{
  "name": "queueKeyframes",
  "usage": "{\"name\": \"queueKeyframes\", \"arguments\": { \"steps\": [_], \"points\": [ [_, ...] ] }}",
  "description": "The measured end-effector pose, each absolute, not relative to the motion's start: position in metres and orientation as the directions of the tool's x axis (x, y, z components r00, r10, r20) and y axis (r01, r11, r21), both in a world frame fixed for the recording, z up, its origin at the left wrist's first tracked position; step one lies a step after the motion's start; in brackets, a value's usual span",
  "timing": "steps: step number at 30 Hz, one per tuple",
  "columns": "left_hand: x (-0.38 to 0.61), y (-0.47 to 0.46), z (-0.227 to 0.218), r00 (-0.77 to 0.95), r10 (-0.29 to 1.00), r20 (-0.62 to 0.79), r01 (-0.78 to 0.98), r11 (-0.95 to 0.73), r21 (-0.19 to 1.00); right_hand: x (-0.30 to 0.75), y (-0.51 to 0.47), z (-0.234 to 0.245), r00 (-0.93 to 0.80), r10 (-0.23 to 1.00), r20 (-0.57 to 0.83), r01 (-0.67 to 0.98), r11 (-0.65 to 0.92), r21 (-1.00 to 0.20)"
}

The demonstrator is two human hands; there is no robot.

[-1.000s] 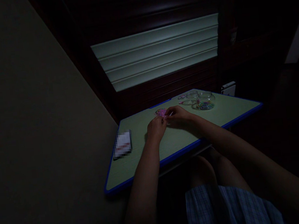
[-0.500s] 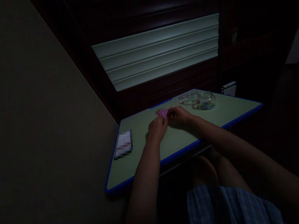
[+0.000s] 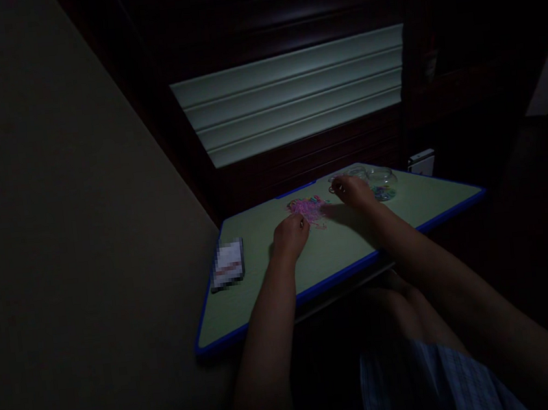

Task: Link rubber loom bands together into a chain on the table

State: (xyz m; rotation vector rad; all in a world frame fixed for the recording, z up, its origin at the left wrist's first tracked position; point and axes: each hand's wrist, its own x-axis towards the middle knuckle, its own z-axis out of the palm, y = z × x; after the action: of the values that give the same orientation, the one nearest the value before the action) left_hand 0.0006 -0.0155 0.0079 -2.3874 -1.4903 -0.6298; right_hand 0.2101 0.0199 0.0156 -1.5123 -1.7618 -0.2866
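A small green table with a blue rim (image 3: 404, 229) stands in front of me in a dark room. A pile of small pink bands (image 3: 310, 209) lies near its middle. My left hand (image 3: 289, 237) rests curled at the pile's near edge, its fingertips pinched at the bands. My right hand (image 3: 353, 191) has reached to the far right, next to a clear glass bowl (image 3: 382, 184) holding coloured bits. Its fingers are bent over a small ring-shaped piece; the dim light hides whether they grip it.
A dark phone-like object with a blurred face (image 3: 228, 264) lies on the table's left part. A pale wall runs along the left, dark wooden slats and a lit panel stand behind the table. My knees and checked shorts (image 3: 434, 384) are below the table's edge.
My right hand left the pink pile and moved right and away toward the glass bowl. The pile now lies uncovered and more spread out. My left hand stayed in place.
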Motion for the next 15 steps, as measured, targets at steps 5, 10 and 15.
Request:
{"name": "queueKeyframes", "arguments": {
  "steps": [5,10,15],
  "points": [
    [-0.001,-0.015,0.007,0.411,0.760,0.503,0.882,-0.471,-0.009,0.233,0.018,0.017,0.241,0.559,0.794,0.929,0.104,-0.355],
    [-0.002,-0.014,0.005,0.416,0.751,0.513,0.881,-0.472,-0.024,0.241,0.015,0.018,0.405,0.420,0.812,0.909,-0.088,-0.407],
    [-0.001,-0.014,0.005,0.421,0.753,0.505,0.878,-0.479,-0.017,0.245,0.014,0.019,0.485,0.370,0.793,0.874,-0.185,-0.449]
  ]
}}
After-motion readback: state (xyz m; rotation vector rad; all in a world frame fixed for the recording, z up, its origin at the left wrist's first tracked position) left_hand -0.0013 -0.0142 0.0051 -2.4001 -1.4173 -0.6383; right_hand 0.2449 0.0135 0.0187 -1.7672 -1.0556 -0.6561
